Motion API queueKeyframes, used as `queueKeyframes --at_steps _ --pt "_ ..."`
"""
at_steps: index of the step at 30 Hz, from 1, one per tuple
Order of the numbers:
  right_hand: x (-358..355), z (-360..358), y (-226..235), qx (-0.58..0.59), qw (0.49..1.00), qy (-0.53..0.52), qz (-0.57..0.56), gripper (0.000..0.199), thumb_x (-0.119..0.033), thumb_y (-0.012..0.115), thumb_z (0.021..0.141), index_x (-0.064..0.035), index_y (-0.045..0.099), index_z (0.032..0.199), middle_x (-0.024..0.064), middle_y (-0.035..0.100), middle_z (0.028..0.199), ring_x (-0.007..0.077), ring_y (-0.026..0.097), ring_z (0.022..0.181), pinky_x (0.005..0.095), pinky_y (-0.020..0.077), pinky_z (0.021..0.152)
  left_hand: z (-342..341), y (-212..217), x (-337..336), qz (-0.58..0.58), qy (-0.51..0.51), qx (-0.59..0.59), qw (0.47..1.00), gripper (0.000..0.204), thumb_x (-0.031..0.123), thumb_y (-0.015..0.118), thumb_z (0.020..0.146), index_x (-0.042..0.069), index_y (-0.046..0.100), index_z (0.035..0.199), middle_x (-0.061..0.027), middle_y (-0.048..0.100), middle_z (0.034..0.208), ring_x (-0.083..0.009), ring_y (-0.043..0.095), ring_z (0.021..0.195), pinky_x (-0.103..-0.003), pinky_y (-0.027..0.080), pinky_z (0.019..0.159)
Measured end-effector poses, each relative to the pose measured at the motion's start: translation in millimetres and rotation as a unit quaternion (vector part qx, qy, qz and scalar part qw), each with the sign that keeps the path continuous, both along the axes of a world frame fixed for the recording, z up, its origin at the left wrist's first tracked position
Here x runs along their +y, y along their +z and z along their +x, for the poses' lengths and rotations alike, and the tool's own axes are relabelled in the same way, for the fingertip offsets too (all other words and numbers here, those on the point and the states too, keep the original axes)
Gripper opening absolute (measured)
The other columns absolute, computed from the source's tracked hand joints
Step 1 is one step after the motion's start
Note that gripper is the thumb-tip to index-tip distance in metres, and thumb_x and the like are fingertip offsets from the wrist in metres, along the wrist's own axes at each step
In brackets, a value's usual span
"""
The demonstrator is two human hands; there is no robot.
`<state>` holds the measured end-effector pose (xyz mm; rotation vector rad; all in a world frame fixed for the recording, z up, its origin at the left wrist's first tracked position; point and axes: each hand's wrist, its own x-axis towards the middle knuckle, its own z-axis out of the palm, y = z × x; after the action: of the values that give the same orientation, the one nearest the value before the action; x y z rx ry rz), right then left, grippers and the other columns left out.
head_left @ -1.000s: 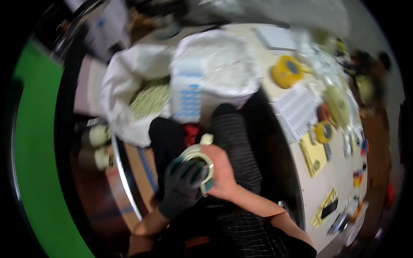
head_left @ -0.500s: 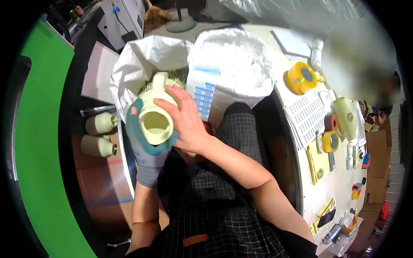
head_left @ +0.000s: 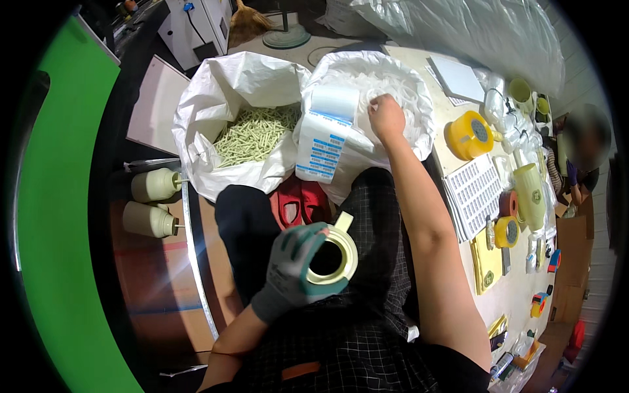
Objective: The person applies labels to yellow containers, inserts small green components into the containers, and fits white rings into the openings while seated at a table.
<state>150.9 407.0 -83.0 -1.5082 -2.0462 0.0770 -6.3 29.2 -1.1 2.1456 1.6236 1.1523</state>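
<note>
My left hand (head_left: pixel 291 265), in a grey and green glove, grips a pale green plastic jug body (head_left: pixel 351 254) over my lap. Its round opening faces up, dark inside, and a stubby handle points away from me. My bare right hand (head_left: pixel 388 119) reaches into a white sack (head_left: pixel 427 134) at the far middle. Its fingers are pinched together over a heap of translucent rings (head_left: pixel 409 95); what they hold, if anything, is hidden. A white packet with blue-printed labels (head_left: pixel 320 147) leans at that sack's left side.
Left of it, another white sack (head_left: pixel 196 147) holds short pale green sticks (head_left: pixel 252 137). Two pale green jug bodies (head_left: pixel 152 185) lie at the left. The right-hand table carries yellow tape rolls (head_left: pixel 469 135), label sheets (head_left: pixel 473 196) and a green cylinder (head_left: pixel 528 196). Red shoes (head_left: pixel 301 202) are below.
The jug body has come down from the left sack to my lap, now in my left hand alone. My right hand has let go of it and moved into the sack of rings.
</note>
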Motion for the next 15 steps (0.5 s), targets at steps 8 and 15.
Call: queueKeyframes --at_steps 8,15 --pt "-58.7 24.1 31.1 0.104 0.993 0.033 -0.041 0.019 -0.020 0.072 0.097 -0.0121 0.075 0.114 0.0140 0.078 0.107 0.0363 0.075 0.098 0.0457 0.0577 0.086 20.6 -18.6 22.2 0.084 0.019 0.045 0.995 0.086 0.042 0.094 0.073 0.001 0.059 0.140 -0.0201 0.061 0.132 -0.0401 0.057 0.122 -0.051 0.047 0.102" --pt "-227.6 37.3 98.1 0.014 0.895 0.435 0.101 0.025 -0.030 0.076 0.081 -0.0090 0.064 0.083 0.0057 0.064 0.087 0.0287 0.065 0.089 0.0417 0.0536 0.078 9.8 -26.1 24.1 0.074 0.013 0.074 0.994 0.074 0.043 0.090 0.081 0.006 0.056 0.135 -0.0193 0.065 0.127 -0.0431 0.061 0.115 -0.053 0.053 0.093"
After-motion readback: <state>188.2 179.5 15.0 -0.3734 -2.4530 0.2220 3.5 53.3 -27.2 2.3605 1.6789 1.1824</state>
